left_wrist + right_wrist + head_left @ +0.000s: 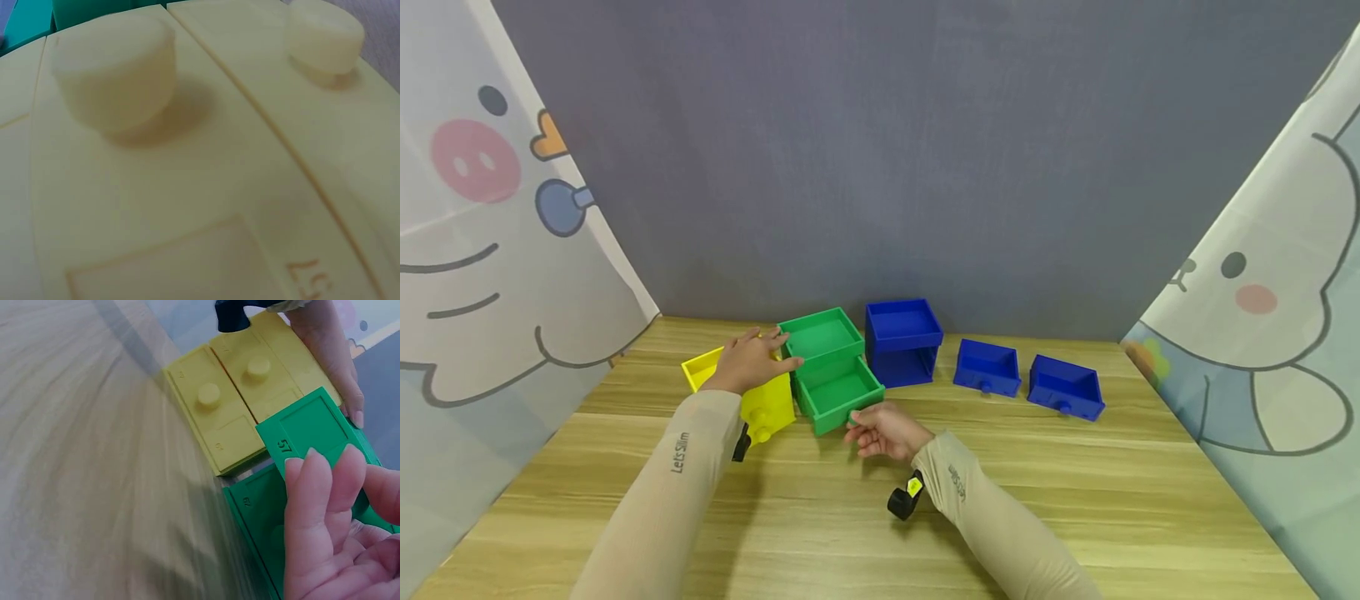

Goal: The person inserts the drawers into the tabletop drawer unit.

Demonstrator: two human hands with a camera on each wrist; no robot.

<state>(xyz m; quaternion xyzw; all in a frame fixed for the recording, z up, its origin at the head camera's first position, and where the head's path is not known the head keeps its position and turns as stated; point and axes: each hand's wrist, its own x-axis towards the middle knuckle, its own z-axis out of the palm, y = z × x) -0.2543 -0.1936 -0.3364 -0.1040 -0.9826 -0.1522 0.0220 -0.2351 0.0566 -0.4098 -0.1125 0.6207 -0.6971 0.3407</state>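
Note:
My right hand (889, 430) pinches the front knob of a green drawer (842, 392), which sticks out from the upper slot of a small green cabinet (823, 337). In the right wrist view the drawer front (312, 428) carries the number 57, and a lower green drawer (253, 506) sits flush beneath it. Spread over the top of a yellow cabinet (778, 404) is my left hand (745, 365), its fingertips right at the green cabinet's side edge. Two round knobs show on the yellow drawer fronts (150, 187) in the left wrist view.
Behind and to the right stands a blue cabinet (904, 342) with an open front. Two loose blue drawers (987, 368) lie on the wooden table (865, 533) farther right. A grey backdrop (887, 167) rises behind, with cartoon-printed panels at both sides.

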